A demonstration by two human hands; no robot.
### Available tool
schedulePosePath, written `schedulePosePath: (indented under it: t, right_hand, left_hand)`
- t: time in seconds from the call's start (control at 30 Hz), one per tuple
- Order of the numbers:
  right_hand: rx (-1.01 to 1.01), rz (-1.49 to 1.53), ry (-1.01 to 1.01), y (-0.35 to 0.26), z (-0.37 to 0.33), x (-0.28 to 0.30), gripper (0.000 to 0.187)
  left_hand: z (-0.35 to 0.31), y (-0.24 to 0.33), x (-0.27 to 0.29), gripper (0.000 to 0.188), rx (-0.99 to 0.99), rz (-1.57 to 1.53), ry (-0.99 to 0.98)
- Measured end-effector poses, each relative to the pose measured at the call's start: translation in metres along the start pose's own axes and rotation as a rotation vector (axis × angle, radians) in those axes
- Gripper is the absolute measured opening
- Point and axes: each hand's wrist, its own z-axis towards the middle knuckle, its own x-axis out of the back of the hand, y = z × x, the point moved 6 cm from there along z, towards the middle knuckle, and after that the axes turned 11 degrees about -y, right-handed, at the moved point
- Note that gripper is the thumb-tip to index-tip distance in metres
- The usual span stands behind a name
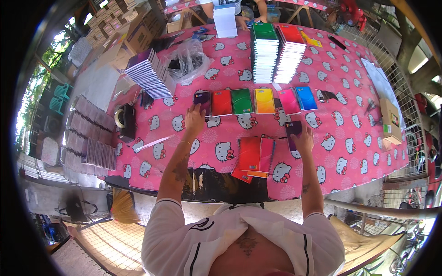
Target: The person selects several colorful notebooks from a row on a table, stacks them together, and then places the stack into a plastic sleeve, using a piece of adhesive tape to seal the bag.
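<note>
A row of small spiral notebooks lies across the table: purple (202, 100), red (221, 102), green (241, 101), yellow (264, 100), pink (289, 101) and blue (306, 98). My left hand (195, 119) rests its outstretched fingers on the lower part of the purple one at the left end. Below the blue end of the row, my right hand (304, 140) grips another dark purple notebook (293, 130) by its right side. Between my arms sits a loose pile with a red notebook (249, 154), a pink notebook (266, 154) and orange edges showing underneath.
Tall notebook stacks, green-topped (265, 55) and red-topped (291, 53), stand at the back. A purple-topped stack (149, 73) leans at left beside a clear plastic bag (191, 60). A tape dispenser (125, 122) stands left. Another person's hand (261, 19) is across the table.
</note>
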Motion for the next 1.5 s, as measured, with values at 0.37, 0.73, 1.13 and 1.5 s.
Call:
schedulePosePath:
  t: [0.37, 0.73, 1.13, 1.5]
  right_hand:
    - [-0.041, 1.484, -0.325, -0.011, -0.021, 0.017, 0.057]
    - [0.018, 0.508, -0.082, -0.084, -0.104, -0.044, 0.086]
    - [0.108, 0.577, -0.159, -0.066, -0.129, -0.057, 0.080]
    - [0.017, 0.692, -0.100, -0.052, -0.115, -0.074, 0.061]
  left_hand:
    - [0.015, 0.019, -0.036, 0.030, 0.065, 0.244, -0.279]
    - [0.021, 0.042, -0.030, 0.025, 0.036, 0.334, -0.381]
    - [-0.001, 0.033, -0.030, 0.034, 0.028, 0.232, -0.367]
    - [-0.042, 0.129, 0.028, 0.023, -0.138, -0.627, -0.134]
